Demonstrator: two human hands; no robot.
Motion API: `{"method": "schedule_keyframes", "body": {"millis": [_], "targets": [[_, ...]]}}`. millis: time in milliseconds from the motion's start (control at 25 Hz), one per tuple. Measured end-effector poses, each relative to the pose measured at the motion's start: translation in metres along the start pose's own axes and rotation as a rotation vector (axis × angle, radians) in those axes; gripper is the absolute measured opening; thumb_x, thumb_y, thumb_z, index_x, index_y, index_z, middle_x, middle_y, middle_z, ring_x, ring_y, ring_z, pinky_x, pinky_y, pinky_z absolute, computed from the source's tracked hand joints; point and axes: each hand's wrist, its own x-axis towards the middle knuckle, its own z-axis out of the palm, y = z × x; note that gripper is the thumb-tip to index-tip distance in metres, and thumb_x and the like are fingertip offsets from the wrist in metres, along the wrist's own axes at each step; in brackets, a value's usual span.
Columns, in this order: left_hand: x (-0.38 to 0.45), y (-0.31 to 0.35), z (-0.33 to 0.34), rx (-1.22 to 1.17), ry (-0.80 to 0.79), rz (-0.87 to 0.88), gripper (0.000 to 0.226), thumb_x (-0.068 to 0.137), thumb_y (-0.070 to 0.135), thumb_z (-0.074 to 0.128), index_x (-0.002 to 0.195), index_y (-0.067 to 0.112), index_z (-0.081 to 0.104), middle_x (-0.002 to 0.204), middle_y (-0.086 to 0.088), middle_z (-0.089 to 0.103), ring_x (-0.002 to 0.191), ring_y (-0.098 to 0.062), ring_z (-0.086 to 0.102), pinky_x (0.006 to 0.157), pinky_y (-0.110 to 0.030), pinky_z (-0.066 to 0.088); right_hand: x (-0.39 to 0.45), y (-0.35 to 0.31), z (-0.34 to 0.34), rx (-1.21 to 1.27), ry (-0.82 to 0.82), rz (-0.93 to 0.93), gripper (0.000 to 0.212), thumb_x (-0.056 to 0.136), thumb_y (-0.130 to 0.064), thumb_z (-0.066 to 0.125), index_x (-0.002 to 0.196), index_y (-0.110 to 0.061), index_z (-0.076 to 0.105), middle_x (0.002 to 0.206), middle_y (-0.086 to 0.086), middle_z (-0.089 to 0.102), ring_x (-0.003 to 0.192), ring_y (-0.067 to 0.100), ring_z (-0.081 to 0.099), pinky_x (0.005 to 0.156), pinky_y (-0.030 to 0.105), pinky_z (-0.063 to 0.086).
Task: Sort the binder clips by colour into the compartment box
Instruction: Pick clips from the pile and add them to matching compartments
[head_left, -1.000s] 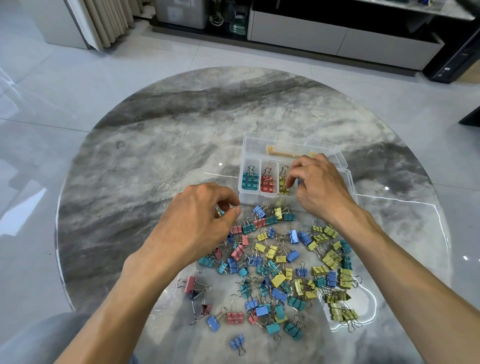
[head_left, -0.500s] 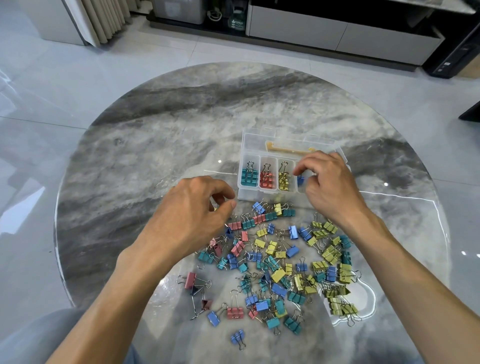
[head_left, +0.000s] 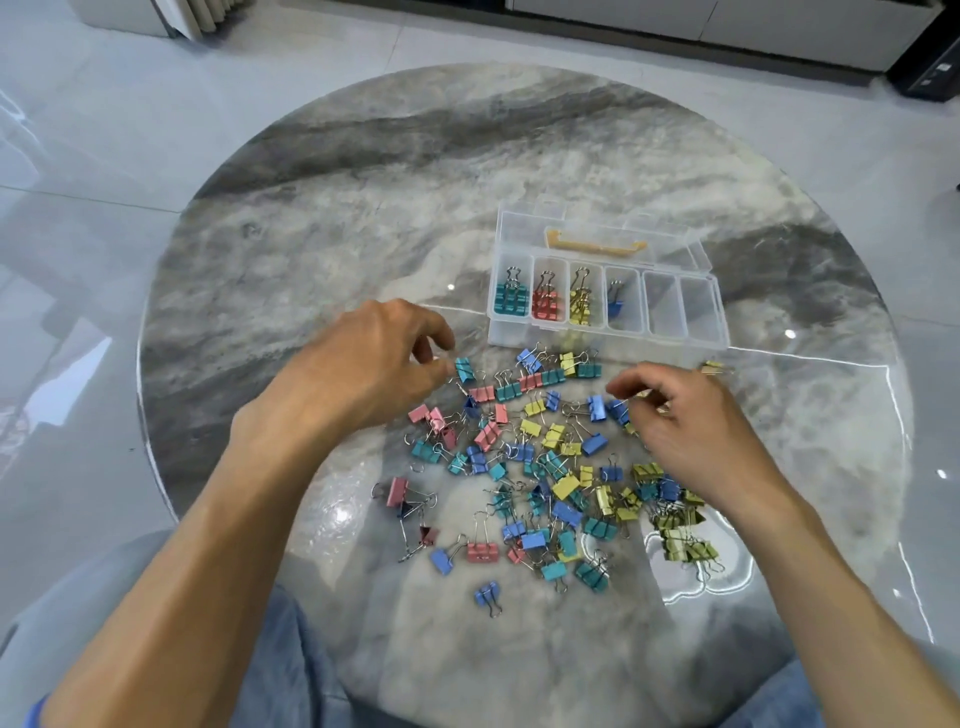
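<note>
Blue is the colour in hand: the right hand (head_left: 696, 431) curls its fingertips over blue binder clips (head_left: 605, 408) in the loose pile, seemingly pinching one, though the grip is blurred. Beyond it sits the compartment box (head_left: 706, 340), four compartments started. The left hand (head_left: 363, 374), fingers loosely curled, hovers by a teal clip (head_left: 464, 368), holding nothing visible. Next: lift and drop into the blue compartment.
</note>
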Motion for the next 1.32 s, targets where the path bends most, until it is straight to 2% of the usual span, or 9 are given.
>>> {"method": "schedule_keyframes", "body": {"millis": [80, 200, 440, 680, 880, 1000, 1120, 1200, 1320], "targets": [[-0.001, -0.004, -0.002, 0.100, -0.199, -0.032, 0.037, 0.094, 0.041, 0.062, 0.129, 0.029, 0.059, 0.114, 0.009, 0.065, 0.094, -0.012, 0.060, 0.080, -0.027, 0.045, 0.000, -0.001, 0.004, -0.043, -0.076, -0.018, 0.023, 0.095, -0.010, 0.058, 0.110, -0.022, 0.070, 0.109, -0.009, 0.069, 0.095, 0.006, 0.061, 0.079, 0.022, 0.043], [-0.003, -0.008, -0.004, 0.174, -0.358, -0.059, 0.043, 0.095, 0.039, 0.062, 0.137, 0.033, 0.052, 0.124, 0.008, 0.061, 0.104, -0.013, 0.057, 0.086, -0.028, 0.043, -0.003, -0.001, 0.008, -0.121, -0.165, -0.023, 0.021, 0.095, -0.016, 0.062, 0.112, -0.024, 0.070, 0.106, -0.009, 0.068, 0.089, 0.006, 0.060, 0.075, 0.024, 0.041], [-0.010, -0.039, -0.032, 0.038, -0.234, -0.144, 0.042, 0.093, 0.033, 0.065, 0.133, 0.036, 0.053, 0.119, 0.011, 0.062, 0.105, -0.014, 0.059, 0.093, -0.032, 0.046, -0.003, -0.005, 0.007, -0.111, -0.122, 0.005, 0.021, 0.094, -0.016, 0.063, 0.111, -0.029, 0.068, 0.101, -0.012, 0.068, 0.084, 0.001, 0.062, 0.073, 0.025, 0.047], [-0.006, -0.040, -0.028, 0.037, -0.267, -0.154, 0.045, 0.091, 0.039, 0.068, 0.134, 0.036, 0.054, 0.117, 0.012, 0.062, 0.106, -0.014, 0.060, 0.094, -0.034, 0.047, 0.001, -0.010, 0.008, -0.166, -0.087, -0.030, 0.031, 0.092, -0.018, 0.066, 0.121, -0.028, 0.064, 0.124, -0.012, 0.062, 0.101, 0.004, 0.054, 0.088, 0.024, 0.036], [-0.003, -0.023, -0.015, 0.119, -0.413, -0.102, 0.060, 0.082, 0.044, 0.076, 0.135, 0.034, 0.051, 0.121, 0.011, 0.062, 0.103, -0.013, 0.061, 0.090, -0.032, 0.048, -0.007, -0.024, 0.012, -0.109, -0.181, -0.150, 0.030, 0.090, -0.027, 0.069, 0.120, -0.032, 0.065, 0.113, -0.019, 0.062, 0.089, 0.000, 0.058, 0.078, 0.029, 0.044], [0.000, -0.020, -0.017, 0.132, -0.420, -0.091, 0.063, 0.081, 0.043, 0.077, 0.137, 0.031, 0.050, 0.124, 0.010, 0.063, 0.101, -0.014, 0.059, 0.088, -0.031, 0.044, -0.018, -0.038, 0.017, -0.115, -0.193, -0.306, 0.014, 0.088, -0.028, 0.070, 0.101, -0.028, 0.073, 0.098, -0.016, 0.071, 0.083, 0.005, 0.065, 0.078, 0.034, 0.054], [-0.003, -0.022, -0.016, 0.135, -0.406, -0.084, 0.055, 0.083, 0.045, 0.075, 0.133, 0.031, 0.056, 0.122, 0.011, 0.065, 0.101, -0.015, 0.059, 0.084, -0.032, 0.042, -0.032, -0.048, 0.017, -0.217, -0.345, -0.320, 0.007, 0.088, -0.026, 0.072, 0.093, -0.029, 0.075, 0.085, -0.013, 0.074, 0.075, 0.006, 0.066, 0.071, 0.031, 0.055], [-0.003, -0.023, -0.014, 0.147, -0.397, -0.071, 0.041, 0.085, 0.048, 0.071, 0.122, 0.031, 0.064, 0.118, 0.012, 0.065, 0.102, -0.015, 0.060, 0.088, -0.034, 0.046, -0.036, -0.048, 0.009, -0.280, -0.511, -0.233, 0.001, 0.086, -0.030, 0.073, 0.086, -0.031, 0.074, 0.073, -0.013, 0.071, 0.064, 0.000, 0.062, 0.060, 0.021, 0.048], [-0.003, -0.024, -0.013, 0.152, -0.400, -0.065, 0.030, 0.087, 0.049, 0.069, 0.111, 0.032, 0.069, 0.114, 0.012, 0.067, 0.103, -0.016, 0.062, 0.095, -0.040, 0.049, -0.036, -0.042, 0.003, -0.285, -0.663, -0.127, 0.007, 0.084, -0.031, 0.077, 0.078, -0.031, 0.073, 0.069, -0.011, 0.069, 0.061, 0.001, 0.062, 0.055, 0.020, 0.048]]}}
